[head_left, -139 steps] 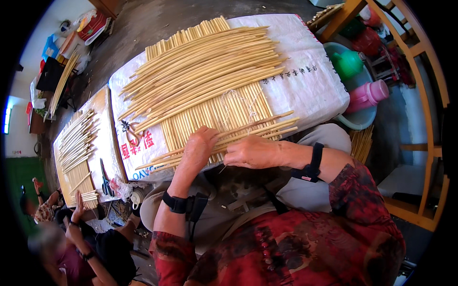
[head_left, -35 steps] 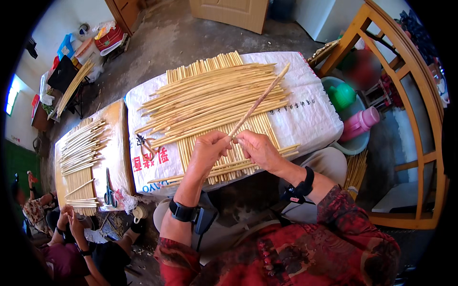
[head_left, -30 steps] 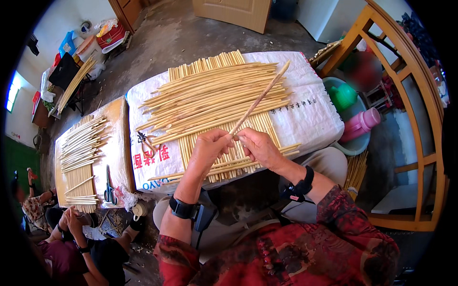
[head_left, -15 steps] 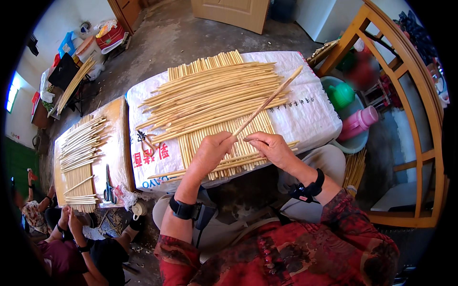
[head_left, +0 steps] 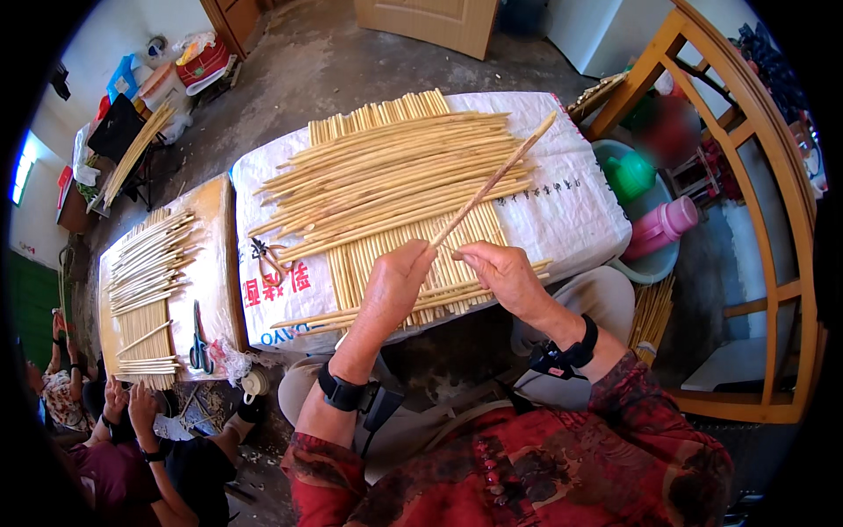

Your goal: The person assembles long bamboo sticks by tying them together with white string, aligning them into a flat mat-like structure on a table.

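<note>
A brownish straw-like stalk [head_left: 496, 180] slants up and to the right from my left hand [head_left: 395, 274], whose closed fingers grip its lower end. Close beside that end is my right hand [head_left: 502, 272], thumb and fingers pinched together; whatever lies in the pinch is too small to make out. Beneath both hands, a mat of pale stalks [head_left: 351, 272] lies lengthwise on a white woven sack [head_left: 571, 206] that covers the table. Across this mat lies a thick layer of longer yellow stalks [head_left: 395, 171], with a few more along the near edge.
Scissors with reddish handles [head_left: 274, 268] lie left of the stalks. A second table [head_left: 215, 255] bears more stalks and dark scissors [head_left: 198, 338]; a co-worker's hands [head_left: 132, 404] are beside it. To the right stand a basin [head_left: 663, 259] with a pink jug [head_left: 663, 224] and a wooden frame [head_left: 777, 176].
My right hand has shifted slightly right, away from my left. The stalk stays in my left hand at nearly the same slant. The co-worker's hands have come a little apart.
</note>
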Tool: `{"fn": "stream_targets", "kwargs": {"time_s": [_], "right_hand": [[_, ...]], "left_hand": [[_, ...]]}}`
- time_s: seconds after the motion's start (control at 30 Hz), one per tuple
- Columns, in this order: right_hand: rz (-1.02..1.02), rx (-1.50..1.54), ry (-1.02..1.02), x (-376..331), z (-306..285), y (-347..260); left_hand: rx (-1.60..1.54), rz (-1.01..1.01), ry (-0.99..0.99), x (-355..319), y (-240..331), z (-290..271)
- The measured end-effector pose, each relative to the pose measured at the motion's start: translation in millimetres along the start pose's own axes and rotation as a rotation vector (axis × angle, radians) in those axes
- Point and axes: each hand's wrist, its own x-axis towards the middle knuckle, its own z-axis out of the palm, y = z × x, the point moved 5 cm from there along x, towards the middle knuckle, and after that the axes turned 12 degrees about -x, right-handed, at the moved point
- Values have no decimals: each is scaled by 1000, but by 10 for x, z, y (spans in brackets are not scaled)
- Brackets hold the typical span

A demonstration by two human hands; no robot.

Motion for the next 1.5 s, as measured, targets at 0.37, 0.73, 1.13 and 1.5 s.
{"fn": "stream_targets", "kwargs": {"time_s": [0.37, 0.73, 1.13, 1.5], "right_hand": [[-7, -58, 41, 59, 39, -47], [33, 59, -105, 75, 43, 61], [73, 128, -38, 63, 137, 32], [155, 286, -134, 211, 243, 132]], "left_hand": [[20, 2, 53, -35, -4, 6], [-90, -33, -16, -31, -28, -23], [144, 161, 31, -88, 120, 54], [318, 120, 19, -60, 87, 39]]}}
